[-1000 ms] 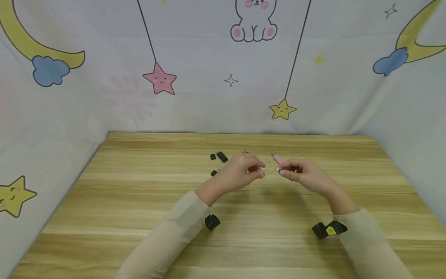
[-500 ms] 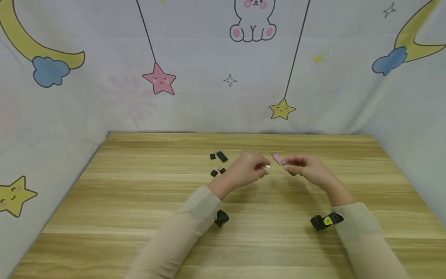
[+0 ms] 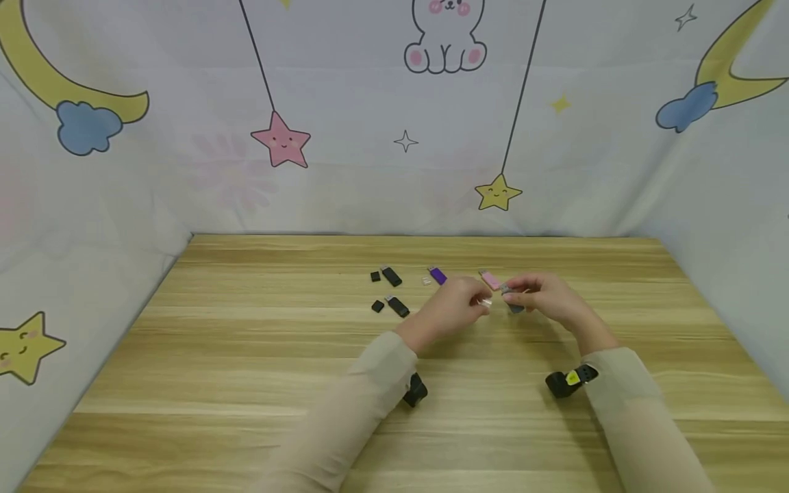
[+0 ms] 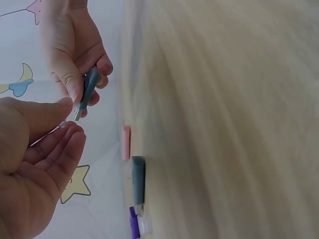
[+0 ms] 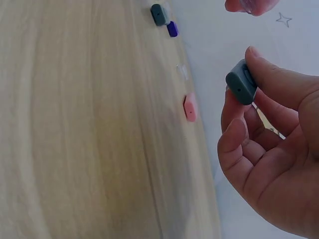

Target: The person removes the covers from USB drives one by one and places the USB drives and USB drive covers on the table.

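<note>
My left hand (image 3: 453,305) pinches a small clear cap (image 4: 62,124) between thumb and fingertips. Facing it, my right hand (image 3: 542,301) holds a dark grey-green USB stick (image 5: 241,83) by its sides with thumb and fingers. The metal plug of that stick points toward the left hand in the left wrist view, a short gap from the cap. Just behind the right fingertips lies a pink USB stick (image 3: 490,279). A second grey-green USB stick (image 4: 138,180) lies on the table in the left wrist view; in the head view I cannot make it out.
Two black USB sticks (image 3: 391,276) lie at the left with black caps (image 3: 375,276) beside them. A purple USB stick (image 3: 438,275) and a clear cap (image 3: 426,281) are behind the left hand. A printed cloth (image 3: 345,192) rises along the wooden table's (image 3: 246,383) back edge.
My left hand has moved right with the clear cap, uncovering the purple stick and the lower black stick. The right hand has shifted slightly away, and its stick's plug has swung upward in the head view.
</note>
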Motion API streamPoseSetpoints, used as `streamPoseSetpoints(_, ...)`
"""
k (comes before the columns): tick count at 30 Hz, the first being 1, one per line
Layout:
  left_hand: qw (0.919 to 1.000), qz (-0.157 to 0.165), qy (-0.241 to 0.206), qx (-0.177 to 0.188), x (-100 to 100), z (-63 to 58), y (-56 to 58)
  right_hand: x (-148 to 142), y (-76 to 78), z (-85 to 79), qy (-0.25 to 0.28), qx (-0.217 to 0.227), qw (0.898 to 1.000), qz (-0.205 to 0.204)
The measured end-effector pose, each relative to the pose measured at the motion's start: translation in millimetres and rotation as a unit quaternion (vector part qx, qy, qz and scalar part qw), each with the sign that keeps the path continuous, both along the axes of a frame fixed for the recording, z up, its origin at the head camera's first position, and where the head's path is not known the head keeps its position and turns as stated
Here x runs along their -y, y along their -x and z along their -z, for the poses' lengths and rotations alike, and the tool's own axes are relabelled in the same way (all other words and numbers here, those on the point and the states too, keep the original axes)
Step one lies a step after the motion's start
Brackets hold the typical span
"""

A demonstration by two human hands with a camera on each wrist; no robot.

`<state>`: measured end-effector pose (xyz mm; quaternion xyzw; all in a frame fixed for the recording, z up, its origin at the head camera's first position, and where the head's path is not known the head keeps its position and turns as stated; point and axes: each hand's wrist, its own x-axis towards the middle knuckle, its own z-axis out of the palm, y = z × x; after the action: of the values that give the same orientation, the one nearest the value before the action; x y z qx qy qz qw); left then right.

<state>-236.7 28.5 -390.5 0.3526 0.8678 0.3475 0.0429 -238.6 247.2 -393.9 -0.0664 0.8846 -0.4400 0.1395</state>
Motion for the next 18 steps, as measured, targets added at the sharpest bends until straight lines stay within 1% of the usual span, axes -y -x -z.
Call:
streamPoseSetpoints(3,0.9999,-0.015,0.006,0.0,-5,5.2,0.6,0,2.4,3.6,0.002,0.004,1.0,-0.001)
streamPoseSetpoints(7,0.9992,-0.029,0.026,-0.009,-11,11.8,1.2,0,5.9,7.6,-0.007,0.01,1.0,0.003)
streamPoseSetpoints(10,0.9989,-0.029,0.035,-0.008,-13,15.4,1.2,-1,8.1,9.7,-0.018,0.015,1.0,0.01)
streamPoseSetpoints(14,0.9984,-0.02,0.052,-0.009,-16,18.1,1.6,-2,11.0,11.8,-0.025,0.028,0.999,0.019)
streamPoseSetpoints(18,0.9966,-0.015,0.079,-0.017,-19,21.6,2.9,-3,13.2,14.5,-0.038,0.035,0.999,0.014)
